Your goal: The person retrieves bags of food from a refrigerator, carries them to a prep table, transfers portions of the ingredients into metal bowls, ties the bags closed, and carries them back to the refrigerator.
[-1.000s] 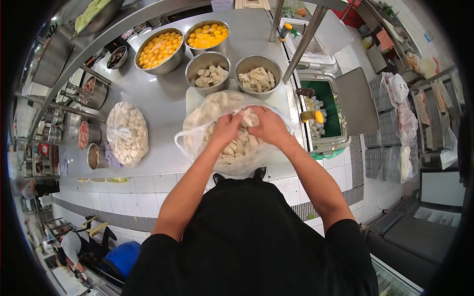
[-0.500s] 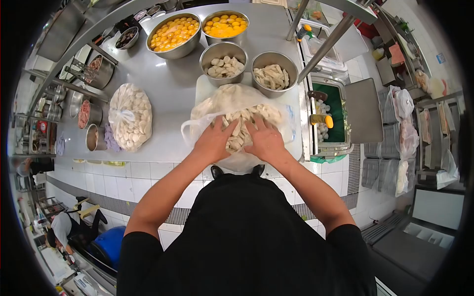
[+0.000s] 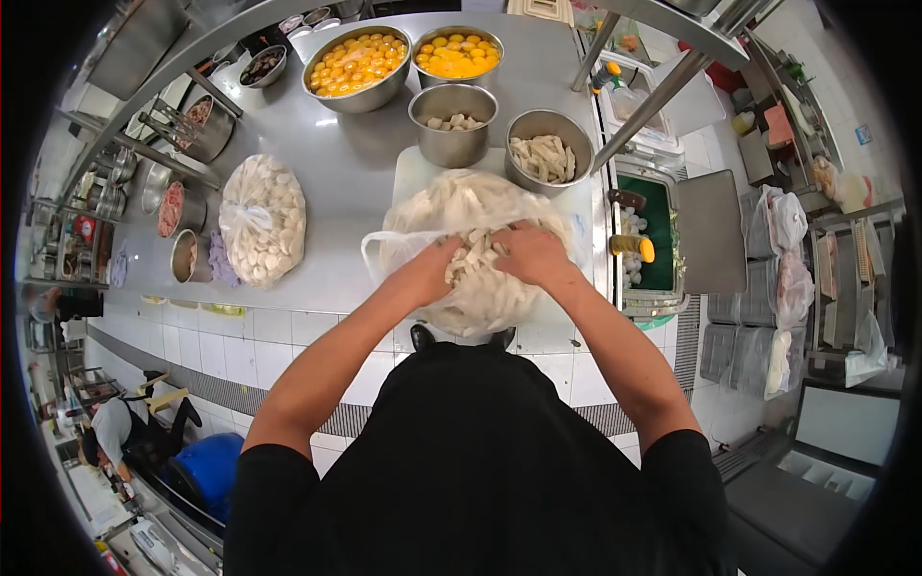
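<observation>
A clear plastic bag of pale food strips (image 3: 471, 312) lies with its mouth open on the white cutting board (image 3: 408, 173). Both hands reach into the mouth. My left hand (image 3: 425, 276) has its fingers bent down among the pale strips (image 3: 473, 254), their tips partly hidden. Opposite it, my right hand (image 3: 535, 256) curls its fingers onto the same strips, thumb side low. Beyond the bag stand a steel bowl of pale round pieces (image 3: 451, 139) and a steel bowl of pale strips (image 3: 523, 187).
Farther back are two bowls of egg yolks (image 3: 360, 99) (image 3: 461, 80). A tied bag of pale round pieces (image 3: 262, 221) lies left. At right, a green-lined bin (image 3: 658, 192) has yellow-handled tools over it. A steel shelf post (image 3: 653, 106) rises nearby. Another person (image 3: 115, 427) works at lower left.
My hands have gone from spread flat over the strips to bent fingers dug into them. The bag bulges more toward me. The view has shifted slightly.
</observation>
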`<state>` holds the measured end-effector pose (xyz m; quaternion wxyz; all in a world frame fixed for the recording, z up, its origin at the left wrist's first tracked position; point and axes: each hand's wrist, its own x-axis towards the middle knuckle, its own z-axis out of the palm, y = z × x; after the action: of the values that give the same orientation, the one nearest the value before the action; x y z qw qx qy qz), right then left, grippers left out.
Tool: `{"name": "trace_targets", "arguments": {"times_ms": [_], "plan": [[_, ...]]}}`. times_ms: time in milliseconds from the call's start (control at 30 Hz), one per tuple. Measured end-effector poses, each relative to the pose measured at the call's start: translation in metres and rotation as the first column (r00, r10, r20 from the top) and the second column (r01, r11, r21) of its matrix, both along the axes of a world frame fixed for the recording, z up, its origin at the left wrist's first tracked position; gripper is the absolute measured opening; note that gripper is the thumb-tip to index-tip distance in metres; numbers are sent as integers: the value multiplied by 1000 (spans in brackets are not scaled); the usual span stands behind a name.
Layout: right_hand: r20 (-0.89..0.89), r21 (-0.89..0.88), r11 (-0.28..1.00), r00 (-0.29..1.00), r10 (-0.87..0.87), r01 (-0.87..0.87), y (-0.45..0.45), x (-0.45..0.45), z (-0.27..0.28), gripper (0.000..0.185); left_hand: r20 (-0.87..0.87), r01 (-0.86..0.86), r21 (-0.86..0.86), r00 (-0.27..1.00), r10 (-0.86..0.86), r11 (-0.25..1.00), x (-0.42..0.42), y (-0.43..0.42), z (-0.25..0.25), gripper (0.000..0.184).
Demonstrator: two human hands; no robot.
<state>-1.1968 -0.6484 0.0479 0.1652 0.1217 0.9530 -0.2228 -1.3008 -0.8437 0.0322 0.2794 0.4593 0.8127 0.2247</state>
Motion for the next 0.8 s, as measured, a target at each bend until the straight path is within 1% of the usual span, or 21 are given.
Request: {"name": "trace_targets", "arguments": {"times_ms": [67,100,133,167,200,267,300,333,367,400,467,500,567,600,633,667,700,733,767,800], "plan": [[0,10,999,999,-33,33,-4,-3,0,53,109,-104,-85,987,113,991,7,4,4,72],[31,37,997,997,-73,72,-13,-8,3,59,113,-101,-89,987,111,991,11,6,-1,72],[58,67,992,992,-111,107,-18,-12,5,66,78,-129,-58,988,133,990,14,10,-6,70],[55,66,992,992,-110,106,-18,-14,7,66,39,-156,-25,987,157,987,14,11,-11,68],[71,74,994,994,-83,78,-19,-14,8,67,36,-155,-27,987,156,988,13,9,-15,68],[82,85,995,995,-61,54,-17,-15,7,68,32,-97,43,995,95,994,10,6,-17,67],[87,88,996,996,-4,-4,-13,-16,2,64,27,-97,48,995,96,994,8,6,-16,67],[92,92,994,994,55,-64,-10,-18,-2,60,78,-89,9,993,88,996,6,6,-14,65],[88,93,994,995,56,-64,-10,-20,-2,60,130,-78,-31,988,81,996,5,6,-8,63],[94,84,996,995,29,-37,-10,-22,-3,59,128,-77,-30,988,81,997,4,6,-3,63],[106,73,997,994,-1,-7,-13,-21,-1,58,190,-139,49,973,128,989,6,5,9,53],[97,60,998,995,-30,24,-14,-22,2,56,190,-134,48,974,122,990,6,5,14,53],[80,50,997,995,-59,55,-12,-24,2,54,252,-161,71,958,138,984,1,7,25,46],[42,33,998,998,-51,49,-11,-24,-3,52,249,-158,73,959,136,985,-1,7,29,46],[4,16,999,999,-42,42,-8,-25,-7,49,223,-153,110,967,126,982,-3,9,32,46],[-1,20,999,999,-40,40,-8,-25,0,49,197,-150,147,973,119,978,-5,10,37,46],[-43,-28,997,997,-66,65,-8,-22,7,47,195,-150,150,974,119,977,-5,10,41,46],[-82,-78,993,992,-96,90,-7,-20,14,45,192,-177,260,973,129,949,-4,11,46,46],[-84,-76,993,992,-98,91,-2,-19,18,45,191,-202,367,972,139,908,-4,13,49,47],[-198,-185,977,970,-141,104,5,-16,22,41,191,-201,368,972,138,908,-7,14,50,47]]}}
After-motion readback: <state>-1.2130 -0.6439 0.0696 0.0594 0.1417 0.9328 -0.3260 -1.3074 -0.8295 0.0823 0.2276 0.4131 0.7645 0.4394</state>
